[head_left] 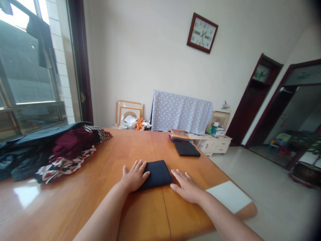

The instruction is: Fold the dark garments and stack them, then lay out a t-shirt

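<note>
A dark navy folded garment lies flat on the wooden table in front of me, folded into a neat rectangle. My left hand rests on its left side with the fingers stretched out. Just off its right edge is my right hand, palm down with fingers extended and nothing in it. Farther back on the right sit a black folded garment and, behind it, a stack of striped folded cloths.
Loose clothes are heaped on the left of the table. A pale sheet-like patch lies near the right edge. Behind the table stand a dotted cloth-covered object and a white cabinet. A potted plant is at far right.
</note>
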The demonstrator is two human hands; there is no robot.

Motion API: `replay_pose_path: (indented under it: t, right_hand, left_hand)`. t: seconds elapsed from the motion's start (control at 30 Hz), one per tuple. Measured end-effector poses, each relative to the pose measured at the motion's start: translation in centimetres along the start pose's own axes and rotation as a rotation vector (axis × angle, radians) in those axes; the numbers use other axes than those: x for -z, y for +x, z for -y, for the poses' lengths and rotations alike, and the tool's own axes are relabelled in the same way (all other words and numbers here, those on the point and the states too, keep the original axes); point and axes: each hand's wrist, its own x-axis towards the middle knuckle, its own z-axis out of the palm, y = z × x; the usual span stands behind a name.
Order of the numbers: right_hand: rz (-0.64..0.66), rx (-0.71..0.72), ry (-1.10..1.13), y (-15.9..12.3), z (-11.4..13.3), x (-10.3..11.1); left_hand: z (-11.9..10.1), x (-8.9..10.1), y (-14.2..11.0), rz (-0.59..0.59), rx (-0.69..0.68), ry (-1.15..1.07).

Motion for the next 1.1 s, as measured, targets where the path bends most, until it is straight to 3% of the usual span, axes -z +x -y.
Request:
replay_pose_path:
  t: [0.17, 0.3, 0.47, 0.63, 0.73, 0.97, 1.1]
  right_hand:
    - [-0.137, 0.080, 0.010, -1.0, 1.2, -0.1]
    - [-0.099, 0.155, 0.025, -1.0, 2.0, -0.2]
    - [-0.166, 0.127, 0.141, -0.1, 0.3, -0.8]
    - [-0.361, 0.020, 0.380, 1.7, -1.6, -1.4]
    - [-0.409, 0.002, 0.506, 2.6, -2.0, -1.4]
    - [-0.458, -0.085, 0.744, 4.0, -2.9, -0.6]
    - [-0.460, -0.165, 0.708, 4.7, -3.7, 0.6]
  left_hand:
    - [0.1, -0.1, 0.1, 0.006, -0.015, 0.001]
    - [0.3, -0.2, 0.2, -0.001, -0.012, 0.001]
    - [0.3, -0.2, 0.2, -0.003, -0.005, 0.009]
    - [0.4, 0.2, 0.1, -0.025, -0.004, -0.032]
    - [1.1, 0.7, 0.2, -0.092, 0.041, -0.109]
    - [2.9, 1.9, 1.1, -0.389, 0.199, -0.271]
    - [3.5, 1.8, 1.4, -0.408, 0.263, -0.298]
